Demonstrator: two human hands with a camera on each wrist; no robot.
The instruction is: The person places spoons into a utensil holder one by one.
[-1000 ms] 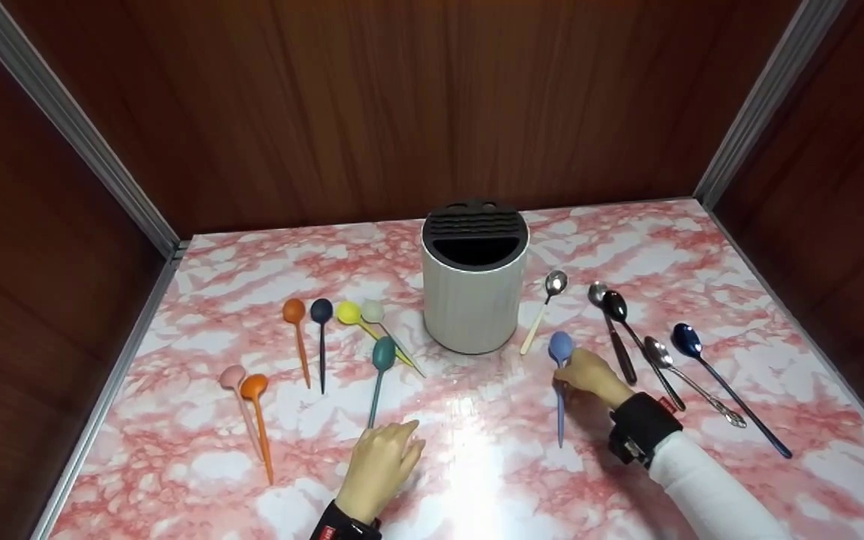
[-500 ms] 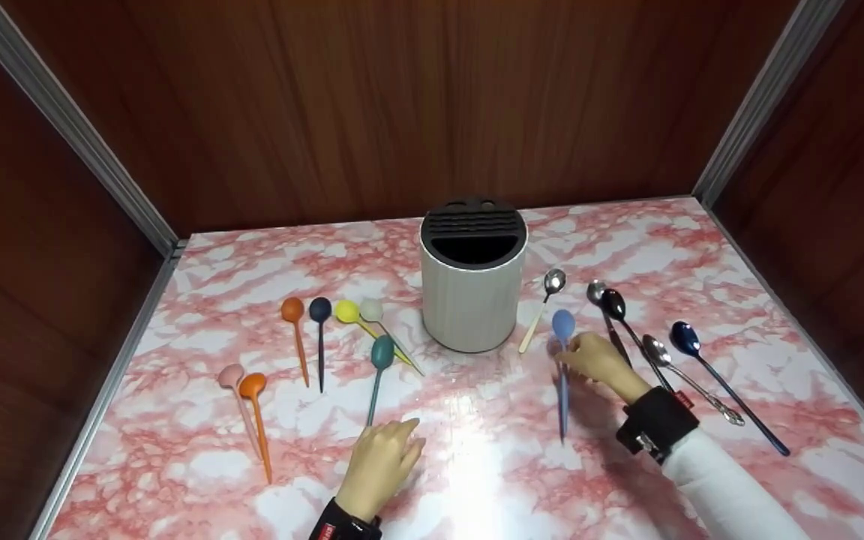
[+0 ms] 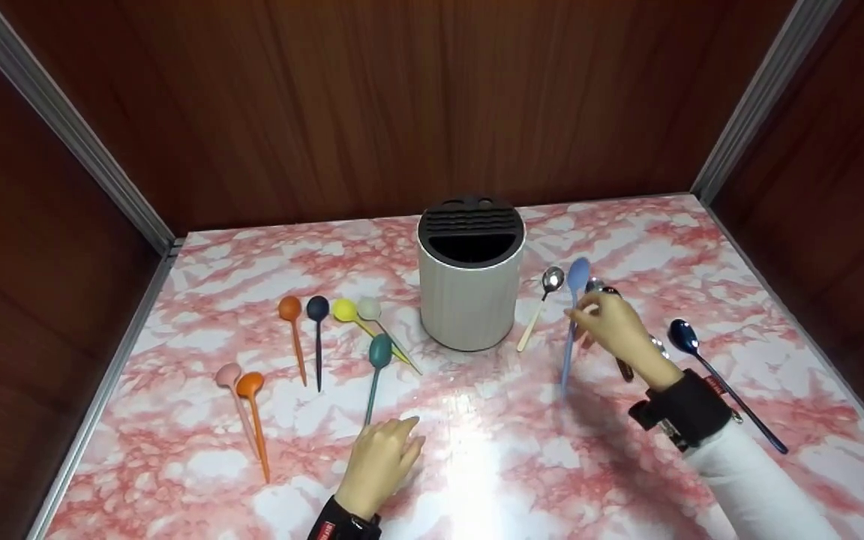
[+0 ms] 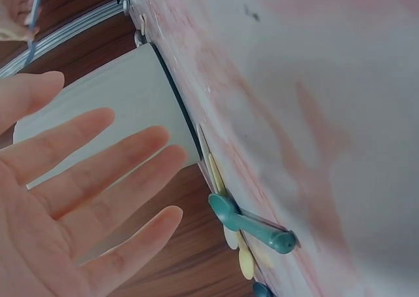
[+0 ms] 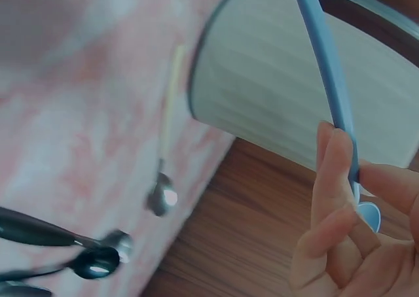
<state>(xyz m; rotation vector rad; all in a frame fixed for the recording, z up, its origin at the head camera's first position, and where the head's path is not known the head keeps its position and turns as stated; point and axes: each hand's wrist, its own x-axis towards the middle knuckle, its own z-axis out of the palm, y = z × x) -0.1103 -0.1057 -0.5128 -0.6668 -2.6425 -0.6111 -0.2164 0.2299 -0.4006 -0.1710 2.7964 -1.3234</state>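
In the head view my right hand [image 3: 612, 328] pinches a light blue spoon [image 3: 578, 274] by its handle, bowl end up, above the table right of the holder. The right wrist view shows thumb and fingers on the blue handle [image 5: 330, 68]. My left hand [image 3: 378, 465] has its fingers extended near the handle end of a teal spoon [image 3: 380, 350] and holds nothing. In the left wrist view that hand [image 4: 85, 199] is spread beside the teal spoon [image 4: 252, 228]. A pale cylindrical utensil holder [image 3: 469, 307] with a black slotted top stands at the middle back.
To the left lie orange spoons [image 3: 290, 308], a pink spoon [image 3: 229, 374], a navy spoon [image 3: 318, 308], a yellow spoon [image 3: 344, 310] and a whitish spoon [image 3: 369, 307]. A cream-handled spoon [image 3: 531, 326] and a dark blue spoon [image 3: 683, 335] lie right. Wood panels [image 3: 432, 112] enclose the table.
My right hand has lifted the light blue spoon off the table and carried it up and away from me, slightly rightward. The left hand has stayed in place.
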